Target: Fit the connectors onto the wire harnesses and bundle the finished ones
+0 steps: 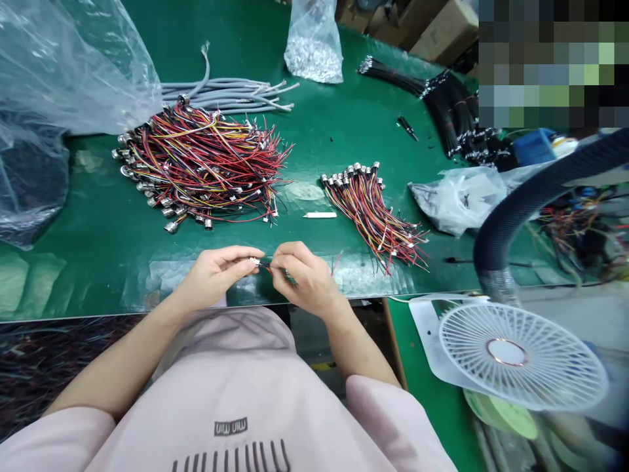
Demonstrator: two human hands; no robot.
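At the front edge of the green table, my left hand (216, 270) pinches a small white connector (255, 261) between thumb and fingers. Thin wires (266, 265) run from it into my right hand (305, 276), whose fingertips are closed on them. Red wire ends stick out past the right hand; the rest is covered by my fingers. Beyond the hands lies a large pile of wire harnesses (211, 164) with round metal plugs at one end. To the right, a smaller bunch of similar harnesses (376, 219) lies fanned out. Between them is a white pen-shaped tool (320, 215).
Grey cables (230, 95) lie behind the big pile, with plastic bags (78, 59) at the left. A clear bag of small parts (314, 49) stands at the back. Black wire bundles (445, 108), a black flexible hose (535, 196) and a white fan (521, 354) are on the right.
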